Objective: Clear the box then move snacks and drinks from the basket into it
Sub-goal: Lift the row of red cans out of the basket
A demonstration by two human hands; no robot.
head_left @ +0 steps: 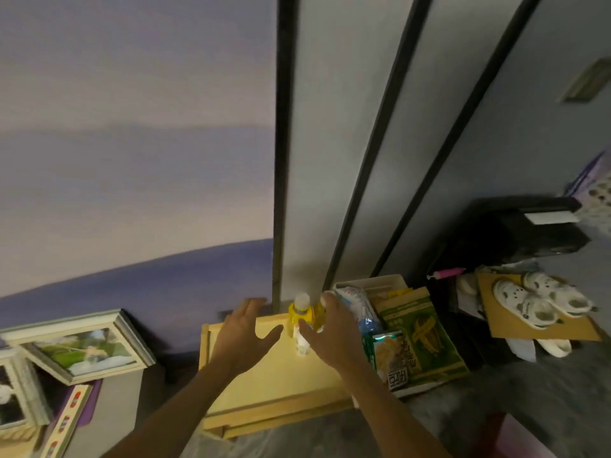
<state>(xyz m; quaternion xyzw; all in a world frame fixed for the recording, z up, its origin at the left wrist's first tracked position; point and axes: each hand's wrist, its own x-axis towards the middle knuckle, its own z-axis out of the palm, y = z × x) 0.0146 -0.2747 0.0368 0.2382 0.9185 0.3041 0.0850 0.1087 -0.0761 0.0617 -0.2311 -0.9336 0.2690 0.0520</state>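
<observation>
Head view, one entry per item

- Box: shallow pale wooden box [281,388] with a low rim, on the grey floor, far edge against the wall
- Drinks in the box: yellow plastic bottle with white cap [299,313], upright at the far rim; second yellow bottle [318,317] just to its right, partly hidden by fingers; small white bottle [302,347] in front of the pair
- Left hand [243,332]: over the far left part of the box, palm down, fingers straight and spread, holding nothing
- Right hand [332,335]: just right of the bottles, fingers straight and apart, thumb stretched toward the small white bottle; contact with any bottle cannot be told
- Basket: cream rectangular basket [380,280], just beside the box's far right corner, by the wall; it holds a white-and-blue packet [352,297] and a blue bottle [368,322]
- Snacks right of the box: large green corn-printed bag [429,338]; small green-and-silver packet [386,353] lying over it; whether these lie inside the basket cannot be told
- Left side: pale-framed pictures [89,347], leaning and stacked
- Right side: white clogs [542,302] on a brown cardboard sheet [502,325]; black case [522,229] behind them
</observation>
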